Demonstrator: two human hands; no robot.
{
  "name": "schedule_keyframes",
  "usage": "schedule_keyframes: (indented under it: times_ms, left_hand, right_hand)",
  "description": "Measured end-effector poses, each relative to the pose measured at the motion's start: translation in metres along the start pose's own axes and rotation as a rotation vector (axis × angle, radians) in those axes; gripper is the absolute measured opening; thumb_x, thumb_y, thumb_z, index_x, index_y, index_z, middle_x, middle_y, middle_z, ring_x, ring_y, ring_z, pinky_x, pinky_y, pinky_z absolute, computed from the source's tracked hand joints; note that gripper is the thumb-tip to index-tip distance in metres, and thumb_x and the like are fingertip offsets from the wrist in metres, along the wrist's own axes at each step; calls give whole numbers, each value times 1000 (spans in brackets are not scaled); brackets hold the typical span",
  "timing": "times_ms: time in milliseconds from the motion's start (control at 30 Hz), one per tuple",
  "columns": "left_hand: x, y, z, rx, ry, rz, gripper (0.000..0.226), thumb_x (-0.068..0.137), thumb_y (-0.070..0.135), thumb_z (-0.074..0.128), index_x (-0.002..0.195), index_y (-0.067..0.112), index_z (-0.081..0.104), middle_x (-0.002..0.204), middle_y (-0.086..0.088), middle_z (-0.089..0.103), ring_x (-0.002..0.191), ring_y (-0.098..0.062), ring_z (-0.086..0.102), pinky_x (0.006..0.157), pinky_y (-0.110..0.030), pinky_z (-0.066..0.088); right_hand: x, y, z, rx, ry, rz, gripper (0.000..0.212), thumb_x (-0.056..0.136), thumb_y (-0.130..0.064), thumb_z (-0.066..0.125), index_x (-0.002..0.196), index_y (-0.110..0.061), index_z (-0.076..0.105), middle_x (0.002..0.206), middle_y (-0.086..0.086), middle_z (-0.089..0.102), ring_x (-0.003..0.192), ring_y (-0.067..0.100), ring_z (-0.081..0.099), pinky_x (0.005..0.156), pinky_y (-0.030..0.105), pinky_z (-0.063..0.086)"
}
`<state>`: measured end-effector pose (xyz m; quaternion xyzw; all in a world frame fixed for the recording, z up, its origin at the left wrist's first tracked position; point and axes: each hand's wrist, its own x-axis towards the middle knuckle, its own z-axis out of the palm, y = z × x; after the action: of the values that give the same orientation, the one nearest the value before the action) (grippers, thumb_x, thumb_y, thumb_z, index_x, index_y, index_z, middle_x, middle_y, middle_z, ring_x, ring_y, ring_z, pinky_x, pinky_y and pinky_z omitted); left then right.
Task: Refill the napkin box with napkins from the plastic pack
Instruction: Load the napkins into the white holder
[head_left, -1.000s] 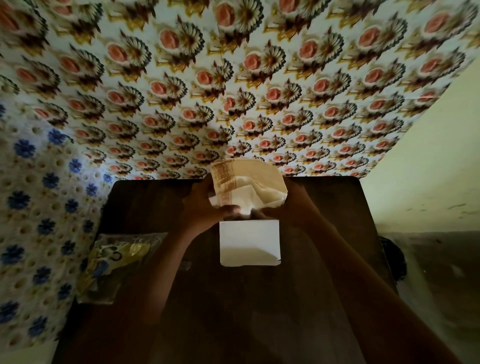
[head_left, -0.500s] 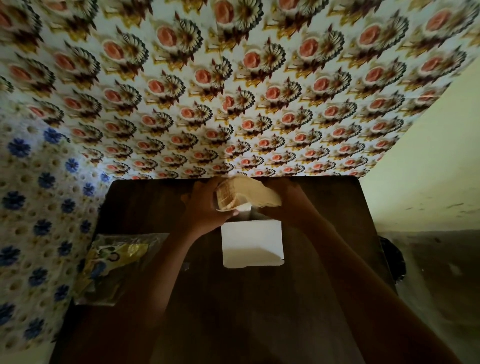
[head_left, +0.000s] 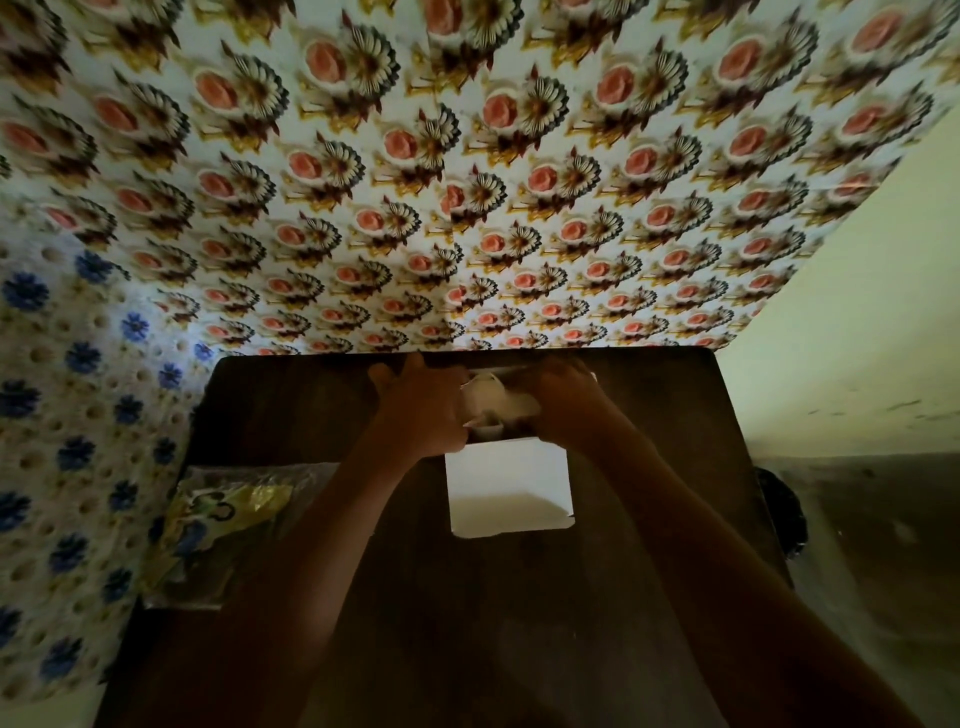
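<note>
The setting is a room in a home. A dark wooden table (head_left: 623, 597) stands pushed against a wall. Behind the table, the wall carries wallpaper (head_left: 467, 182) printed with repeating pink roses and gold leaves. Left of the table, a second covering (head_left: 57, 441) shows blue flowers on white. Right of the table, a plain painted wall (head_left: 857, 338) is scuffed. Lighting is dim.

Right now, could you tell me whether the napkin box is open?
Open: its white flap hangs toward the camera, and napkins show in the top.
</note>
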<state>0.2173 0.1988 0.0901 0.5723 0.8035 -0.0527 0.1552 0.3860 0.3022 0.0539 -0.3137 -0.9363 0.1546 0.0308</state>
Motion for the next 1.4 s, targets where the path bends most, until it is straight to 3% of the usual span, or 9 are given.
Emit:
schedule_keyframes:
  times_ms: [267, 533, 700, 800, 900, 1000, 1200, 1300, 1400]
  left_hand:
    - [1, 5, 12, 125, 65, -5, 22, 80, 29, 73, 101, 29, 68, 110, 6, 64, 132, -27, 38, 105, -58, 25]
    - [8, 2, 12, 129, 31, 60, 18, 87, 26, 67, 105, 25, 69, 93, 3, 67, 101, -22, 65, 99, -49, 47]
    - [-2, -15, 36, 23, 460, 133, 26, 97, 44, 50, 108, 28, 68, 108, 6, 69, 101, -20, 62, 80, -37, 50]
    - [-14, -23, 57, -330, 625, -33, 50, 91, 59, 57, 128, 25, 56, 133, 1, 58, 124, -22, 53, 100, -40, 46]
    - [-25, -23, 77, -838, 537, -379, 80, 76, 63, 75, 139, 25, 44, 142, -5, 51, 130, -26, 52, 100, -46, 50]
    - [-30, -18, 72, -1301, 472, -510, 57, 76, 40, 84, 123, 18, 60, 122, -10, 69, 110, -28, 69, 89, -50, 60]
    - [-42, 4, 59, -928, 552, -150, 51, 90, 30, 74, 138, 25, 57, 140, 4, 60, 123, -11, 60, 99, -31, 53]
    - [-40, 2, 68, -613, 432, 19, 54, 94, 50, 59, 141, 23, 57, 152, 8, 49, 144, -11, 39, 118, -31, 30]
    - [-43, -10, 74, -523, 388, 96, 40, 103, 42, 45, 132, 23, 64, 151, 10, 51, 149, -10, 31, 122, -45, 33]
  right_hand:
    - [6, -4, -6, -139, -80, 2, 48, 78, -30, 78, 124, -26, 66, 131, 3, 65, 130, 27, 51, 113, 43, 33]
    - [3, -5, -6, -48, -43, -2, 45, 81, -35, 77, 123, -22, 68, 128, 3, 65, 129, 27, 52, 112, 44, 36]
    - [-33, 8, 5, 168, 357, 110, 39, 85, -30, 75, 118, -11, 69, 126, 11, 64, 121, 33, 55, 99, 48, 50]
    - [-55, 10, 16, 296, 530, 324, 43, 85, -31, 74, 124, -16, 64, 133, 6, 58, 126, 28, 50, 99, 43, 50]
    - [-65, 5, 22, 602, 560, 552, 57, 85, -31, 77, 136, -22, 54, 135, -2, 58, 121, 16, 56, 97, 36, 54]
    - [-68, -3, 20, 846, 579, 638, 57, 87, -24, 76, 139, -23, 53, 126, -4, 66, 99, 5, 68, 84, 32, 62]
    - [-69, -15, 22, 567, 561, 347, 46, 90, -19, 71, 135, -19, 58, 119, -11, 65, 100, 1, 67, 82, 17, 54]
    - [-64, -8, 34, 318, 417, 102, 43, 90, -21, 68, 132, -12, 62, 142, 4, 59, 131, 18, 55, 105, 23, 44]
    - [-66, 0, 35, 309, 351, 46, 37, 95, -23, 61, 130, -9, 64, 148, 5, 53, 145, 20, 39, 114, 20, 29]
